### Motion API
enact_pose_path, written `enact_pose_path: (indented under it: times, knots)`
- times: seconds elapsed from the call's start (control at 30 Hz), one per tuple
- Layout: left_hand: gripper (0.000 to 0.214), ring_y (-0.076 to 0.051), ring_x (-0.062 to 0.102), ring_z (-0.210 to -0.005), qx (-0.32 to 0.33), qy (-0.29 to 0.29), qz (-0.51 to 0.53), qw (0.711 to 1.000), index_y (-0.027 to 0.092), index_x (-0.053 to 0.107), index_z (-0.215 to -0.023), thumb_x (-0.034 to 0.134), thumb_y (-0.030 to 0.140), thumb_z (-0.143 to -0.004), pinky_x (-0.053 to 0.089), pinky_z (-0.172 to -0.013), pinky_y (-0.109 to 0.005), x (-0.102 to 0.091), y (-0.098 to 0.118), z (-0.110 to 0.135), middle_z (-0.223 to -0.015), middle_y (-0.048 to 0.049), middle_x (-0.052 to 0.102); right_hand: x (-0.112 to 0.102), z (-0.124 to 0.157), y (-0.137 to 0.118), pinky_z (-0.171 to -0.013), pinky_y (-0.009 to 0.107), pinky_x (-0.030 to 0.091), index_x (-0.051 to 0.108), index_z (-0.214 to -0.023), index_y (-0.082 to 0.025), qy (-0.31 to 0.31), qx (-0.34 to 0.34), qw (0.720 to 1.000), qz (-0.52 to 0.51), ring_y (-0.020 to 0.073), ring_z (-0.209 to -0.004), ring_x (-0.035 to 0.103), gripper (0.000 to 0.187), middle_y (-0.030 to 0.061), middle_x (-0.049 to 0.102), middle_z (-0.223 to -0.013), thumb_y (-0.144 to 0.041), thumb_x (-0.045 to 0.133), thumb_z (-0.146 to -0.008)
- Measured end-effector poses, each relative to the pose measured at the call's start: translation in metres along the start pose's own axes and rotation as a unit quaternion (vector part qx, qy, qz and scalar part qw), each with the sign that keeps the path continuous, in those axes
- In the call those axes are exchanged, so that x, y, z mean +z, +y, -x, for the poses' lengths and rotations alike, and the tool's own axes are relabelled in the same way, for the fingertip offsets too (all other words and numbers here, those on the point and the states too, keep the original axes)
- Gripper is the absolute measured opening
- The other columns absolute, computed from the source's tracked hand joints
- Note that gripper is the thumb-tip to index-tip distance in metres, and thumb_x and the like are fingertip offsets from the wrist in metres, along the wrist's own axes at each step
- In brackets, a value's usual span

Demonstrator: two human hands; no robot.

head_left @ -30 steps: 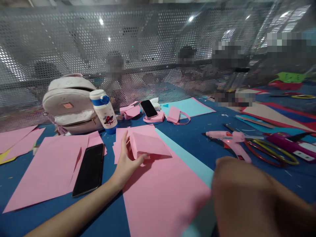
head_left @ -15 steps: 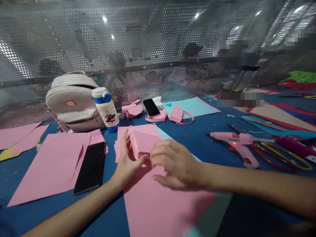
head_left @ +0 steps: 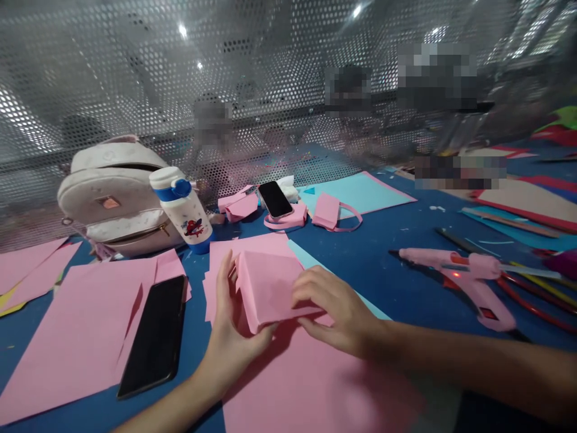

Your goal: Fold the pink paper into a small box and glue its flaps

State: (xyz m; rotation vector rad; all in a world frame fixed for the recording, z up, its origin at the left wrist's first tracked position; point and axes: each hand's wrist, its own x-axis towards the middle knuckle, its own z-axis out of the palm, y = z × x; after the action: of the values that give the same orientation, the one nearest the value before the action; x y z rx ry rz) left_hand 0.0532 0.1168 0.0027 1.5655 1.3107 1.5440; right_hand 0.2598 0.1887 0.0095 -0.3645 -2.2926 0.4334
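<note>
A folded pink paper box (head_left: pixel 273 285) is held between my two hands, tilted above large pink sheets (head_left: pixel 288 373). My left hand (head_left: pixel 237 322) grips its left side, with the thumb under the near edge and the fingers behind. On the right edge, my right hand (head_left: pixel 336 310) pinches the paper between thumb and fingers. Beyond the box lie a small pink paper bag (head_left: pixel 327 210) with a strap handle and other folded pink pieces (head_left: pixel 238 205). A pale blue sheet (head_left: pixel 311 255) shows from under the pink ones.
A pink glue gun (head_left: pixel 460 270) lies at the right near scissors (head_left: pixel 536 300). At the left are a black phone (head_left: pixel 155 331) on pink sheets, a white backpack (head_left: pixel 119 204) and a bottle (head_left: pixel 184 210). Another phone (head_left: pixel 274 199) rests at the back, before a perforated metal screen (head_left: pixel 270 90).
My right hand has closed on the box's right edge, where its fingers were bunched near the front corner before. The box now shows more of its broad face. The view has shifted slightly.
</note>
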Motion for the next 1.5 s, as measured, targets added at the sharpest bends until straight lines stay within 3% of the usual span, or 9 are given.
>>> enact_pose_path:
  times: [0.17, 0.47, 0.77, 1.0, 1.27, 1.5]
  knots:
    - [0.106, -0.033, 0.032, -0.147, -0.023, -0.023, 0.018, 0.999, 0.035, 0.01, -0.158, 0.079, 0.032, -0.078, 0.027, -0.121, -0.053, 0.0, -0.004, 0.0, -0.159, -0.0107, 0.029, 0.0, 0.0, 0.003, -0.078, 0.036, 0.041, 0.057, -0.093, -0.022, 0.033, 0.025, 0.998, -0.041, 0.0193, -0.085, 0.054, 0.01, 0.0029, 0.065, -0.089, -0.012, 0.055, -0.092]
    - [0.101, -0.031, 0.033, -0.148, -0.043, -0.041, 0.102, 0.993, 0.037, 0.007, -0.157, 0.076, 0.037, -0.083, 0.036, -0.118, -0.049, 0.001, -0.01, -0.007, -0.162, -0.0119, 0.026, -0.004, -0.004, 0.007, -0.079, 0.036, 0.039, 0.056, -0.091, -0.023, 0.067, 0.11, 0.991, -0.043, 0.0194, -0.087, 0.053, 0.02, 0.0011, 0.062, -0.089, -0.004, 0.053, -0.086]
    - [0.103, -0.031, 0.032, -0.149, -0.058, -0.021, 0.051, 0.997, 0.041, 0.01, -0.156, 0.079, 0.032, -0.08, 0.033, -0.12, -0.051, 0.0, -0.012, -0.001, -0.161, -0.009, 0.028, -0.006, -0.007, 0.0, -0.08, 0.038, 0.041, 0.057, -0.094, -0.022, 0.048, 0.088, 0.994, -0.035, 0.0214, -0.089, 0.055, 0.021, 0.0034, 0.063, -0.093, -0.007, 0.062, -0.079]
    - [0.106, -0.03, 0.033, -0.148, -0.048, -0.016, 0.056, 0.997, 0.04, 0.013, -0.156, 0.082, 0.029, -0.076, 0.038, -0.118, -0.047, 0.004, -0.007, -0.002, -0.159, -0.0085, 0.033, -0.005, -0.004, 0.004, -0.082, 0.037, 0.041, 0.059, -0.09, -0.022, 0.028, 0.088, 0.995, -0.028, 0.0204, -0.09, 0.056, 0.007, 0.0031, 0.066, -0.092, -0.017, 0.065, -0.09]
    - [0.105, -0.03, 0.031, -0.149, -0.056, -0.019, 0.03, 0.998, 0.041, 0.013, -0.155, 0.082, 0.031, -0.077, 0.038, -0.117, -0.047, 0.003, -0.004, -0.002, -0.159, -0.0074, 0.033, -0.004, -0.003, 0.006, -0.081, 0.036, 0.04, 0.06, -0.088, -0.022, 0.025, 0.093, 0.995, -0.035, 0.0201, -0.089, 0.055, 0.008, 0.0027, 0.066, -0.091, -0.017, 0.065, -0.091]
    - [0.105, -0.033, 0.028, -0.15, -0.05, -0.016, -0.008, 0.999, 0.039, 0.014, -0.156, 0.083, 0.033, -0.076, 0.03, -0.122, -0.051, 0.003, 0.0, 0.0, -0.16, -0.0079, 0.029, -0.003, -0.003, 0.006, -0.079, 0.036, 0.041, 0.061, -0.086, -0.022, 0.03, 0.084, 0.995, -0.033, 0.02, -0.088, 0.056, 0.009, 0.0027, 0.066, -0.09, -0.015, 0.064, -0.09]
